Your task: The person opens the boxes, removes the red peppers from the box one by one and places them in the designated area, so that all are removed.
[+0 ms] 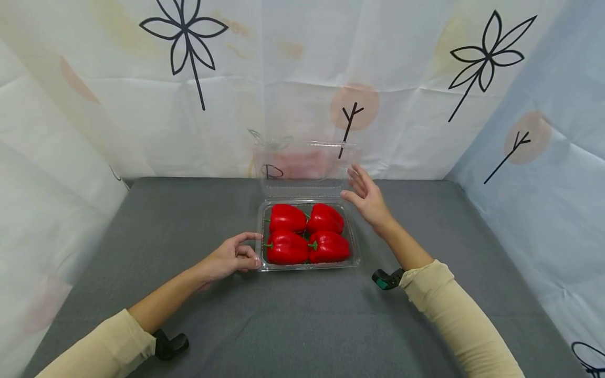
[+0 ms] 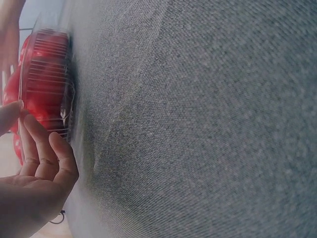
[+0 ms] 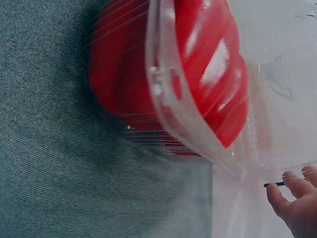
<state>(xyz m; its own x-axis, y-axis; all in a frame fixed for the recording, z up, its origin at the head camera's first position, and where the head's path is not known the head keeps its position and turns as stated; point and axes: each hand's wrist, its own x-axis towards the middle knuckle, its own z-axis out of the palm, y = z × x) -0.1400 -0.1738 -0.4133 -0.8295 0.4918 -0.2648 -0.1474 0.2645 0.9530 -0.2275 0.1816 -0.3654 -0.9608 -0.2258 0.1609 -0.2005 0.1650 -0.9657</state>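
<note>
Several red bell peppers (image 1: 287, 248) with green stems lie in a clear plastic clamshell container (image 1: 309, 266) on the grey table. The container's see-through lid (image 1: 302, 163) stands raised at the back. At the near left corner, my left hand (image 1: 233, 254) pinches the rim between thumb and fingers; the left wrist view shows the thumb and fingertips (image 2: 29, 121) meeting there. My right hand (image 1: 368, 202) is by the lid's right edge, its fingers spread and loosely bent. In the right wrist view, its fingertips (image 3: 292, 183) lie close to the lid edge; contact is hard to tell.
Grey cloth covers the table (image 1: 307, 325). A white curtain (image 1: 302, 68) with flower and twig drawings hangs right behind the lid, and more fabric closes off both sides. Each forearm wears a dark wrist device (image 1: 387, 279) near the rolled sleeve.
</note>
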